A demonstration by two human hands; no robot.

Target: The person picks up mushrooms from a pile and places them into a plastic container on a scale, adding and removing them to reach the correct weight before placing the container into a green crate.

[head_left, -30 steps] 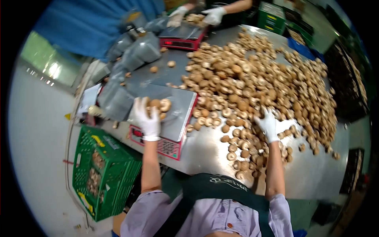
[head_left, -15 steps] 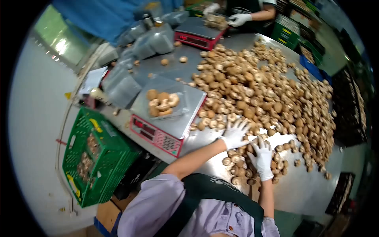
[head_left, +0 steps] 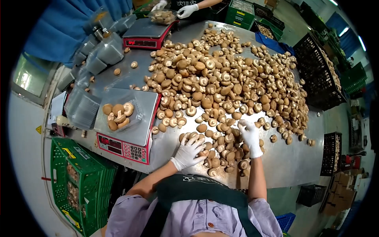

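My left hand (head_left: 188, 153), in a white glove, lies with fingers spread against the near left side of a small group of brown shiitake mushrooms (head_left: 227, 139). On the group's right side is my right hand (head_left: 250, 139), also gloved, its fingers partly bent and touching the edge of the group. I see no mushroom gripped in either hand. Beyond them spreads a large heap of shiitake mushrooms (head_left: 221, 79). To the left, a clear plastic tray (head_left: 133, 118) with several mushrooms sits on a red-framed scale (head_left: 143, 136).
Stacked clear trays (head_left: 81, 106) stand left of the scale. A green crate (head_left: 85, 173) is below the metal table's (head_left: 284, 166) left edge. Across the table, a co-worker's gloved hands (head_left: 187, 11) handle a filled tray near a second scale (head_left: 144, 33). Black crates (head_left: 316, 71) stand at right.
My view has shifted. My left hand has come back toward me, to the near left of the small group. My right hand has moved to its far right side. More mushrooms lie between my hands.
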